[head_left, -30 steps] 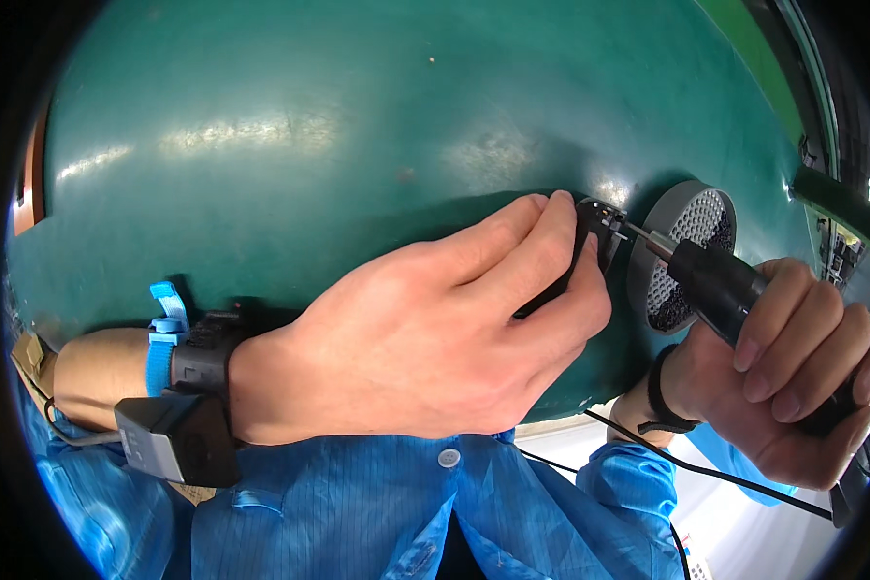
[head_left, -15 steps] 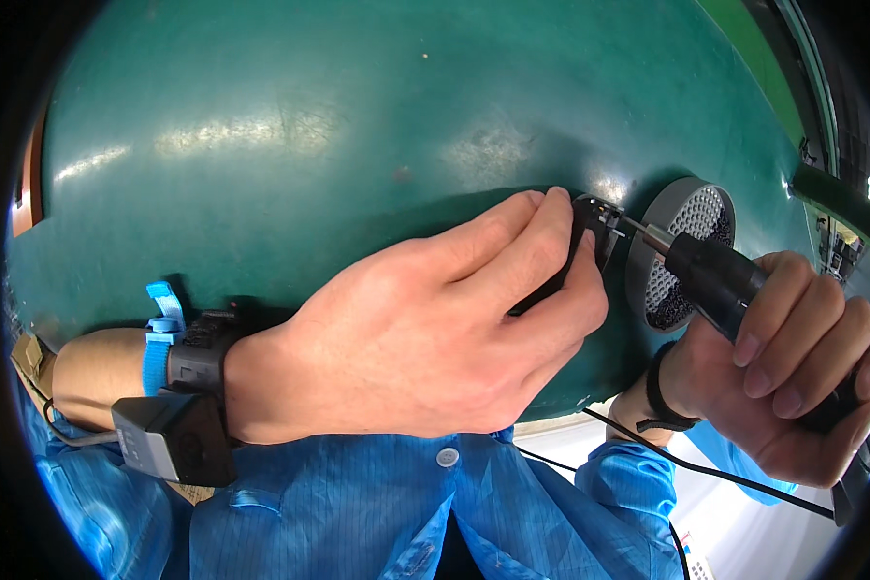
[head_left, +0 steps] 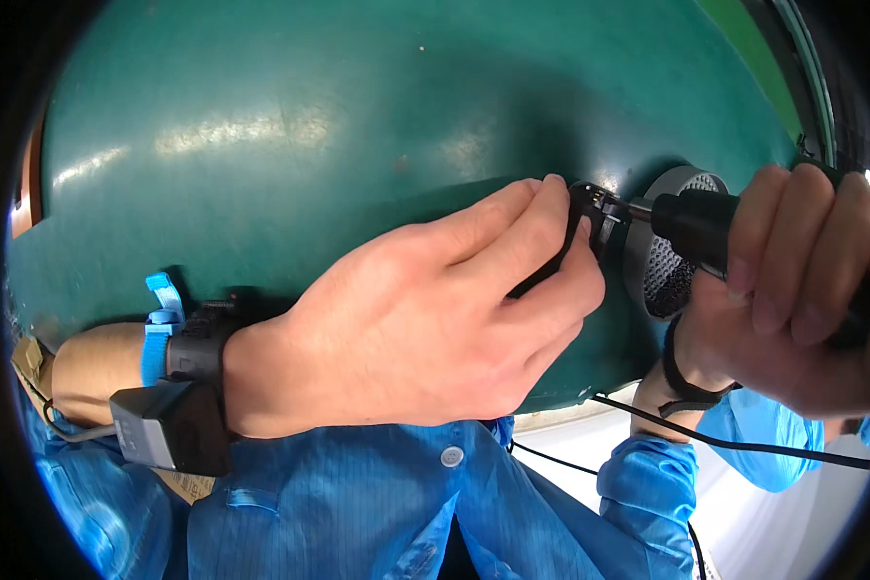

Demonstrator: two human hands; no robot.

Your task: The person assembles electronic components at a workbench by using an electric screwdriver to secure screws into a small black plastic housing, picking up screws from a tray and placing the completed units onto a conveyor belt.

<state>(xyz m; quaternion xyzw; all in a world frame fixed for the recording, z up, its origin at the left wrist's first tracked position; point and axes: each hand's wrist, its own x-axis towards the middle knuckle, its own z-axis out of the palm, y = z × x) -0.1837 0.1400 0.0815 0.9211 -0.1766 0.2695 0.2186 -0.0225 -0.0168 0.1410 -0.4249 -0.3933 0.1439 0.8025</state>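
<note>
My left hand [head_left: 435, 300] is closed around a slim black part [head_left: 590, 198], its fingers covering most of it. Small metal fittings show at the part's exposed end. In my right hand [head_left: 793, 280] is a black electric screwdriver [head_left: 691, 224], held almost level with its bit toward that end. The silver tip is right at the fittings; whether it sits in a screw cannot be made out. Just behind the screwdriver a round grey tray [head_left: 638, 256] with a perforated bed holds many tiny dark screws [head_left: 674, 293].
Everything lies over a green table mat [head_left: 261, 193]. A black cable [head_left: 744, 445] runs below my right wrist. At the far left edge stands a brown object [head_left: 31, 184]. A strapped-on box device [head_left: 169, 430] sits at my left wrist.
My right hand has raised and levelled the screwdriver, bringing its tip from just beside the black part up to its end. My left hand has barely shifted.
</note>
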